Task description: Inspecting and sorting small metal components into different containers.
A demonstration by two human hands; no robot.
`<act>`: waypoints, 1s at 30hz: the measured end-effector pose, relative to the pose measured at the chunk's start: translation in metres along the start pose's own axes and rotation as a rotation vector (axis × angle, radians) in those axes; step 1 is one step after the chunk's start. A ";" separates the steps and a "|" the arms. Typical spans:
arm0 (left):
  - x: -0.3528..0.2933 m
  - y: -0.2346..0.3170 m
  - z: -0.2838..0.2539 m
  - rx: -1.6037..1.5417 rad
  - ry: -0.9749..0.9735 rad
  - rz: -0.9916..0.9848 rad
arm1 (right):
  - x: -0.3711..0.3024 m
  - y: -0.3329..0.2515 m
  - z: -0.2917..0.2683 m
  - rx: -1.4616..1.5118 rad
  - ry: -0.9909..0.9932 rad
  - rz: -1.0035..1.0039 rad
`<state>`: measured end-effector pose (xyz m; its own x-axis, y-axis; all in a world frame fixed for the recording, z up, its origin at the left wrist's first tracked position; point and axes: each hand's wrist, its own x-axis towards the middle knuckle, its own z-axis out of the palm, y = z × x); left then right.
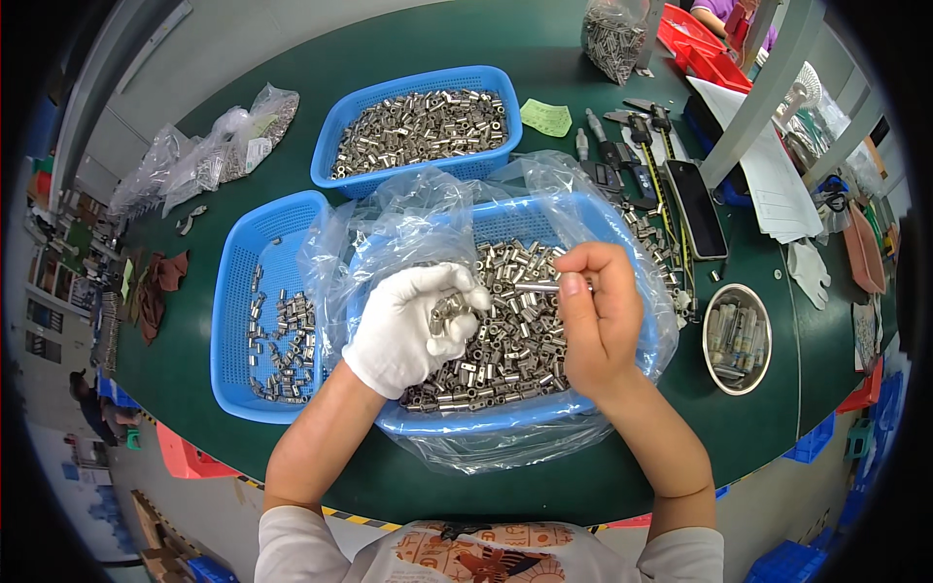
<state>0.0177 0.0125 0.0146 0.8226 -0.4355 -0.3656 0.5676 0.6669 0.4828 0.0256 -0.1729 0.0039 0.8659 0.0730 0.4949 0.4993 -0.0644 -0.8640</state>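
My left hand (413,325), in a white glove, is curled around several small metal sleeves (445,313) over the middle blue basket. Bare and closed, my right hand (601,316) pinches a slim metal rod (537,287) that points left toward the glove. The rod's tip is apart from the sleeves in my left hand. Below both hands, the plastic-lined blue basket (520,406) holds a heap of short metal sleeves (510,345), some with small side holes. To the left, another blue basket (277,238) has fewer sleeves scattered on its bottom.
Behind stands a third blue basket (321,155) full of metal parts. Calipers (649,160), a phone (697,209) and a steel bowl (737,384) of small tubes lie to the right. Bagged parts (233,146) rest at the far left. Another person (724,10) sits at the far right.
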 end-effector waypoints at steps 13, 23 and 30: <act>-0.012 -0.018 -0.004 2.219 -0.101 0.409 | 0.000 -0.003 -0.001 -0.089 -0.052 -0.060; -0.011 -0.020 0.001 1.965 -0.047 0.439 | 0.001 -0.003 0.001 -0.119 -0.073 -0.082; -0.016 -0.019 0.022 0.318 0.030 0.117 | 0.000 -0.004 0.002 -0.062 -0.078 -0.281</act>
<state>-0.0057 -0.0064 0.0294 0.8842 -0.3461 -0.3136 0.4551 0.4877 0.7450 0.0233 -0.1711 0.0070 0.6893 0.1729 0.7035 0.7224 -0.0910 -0.6854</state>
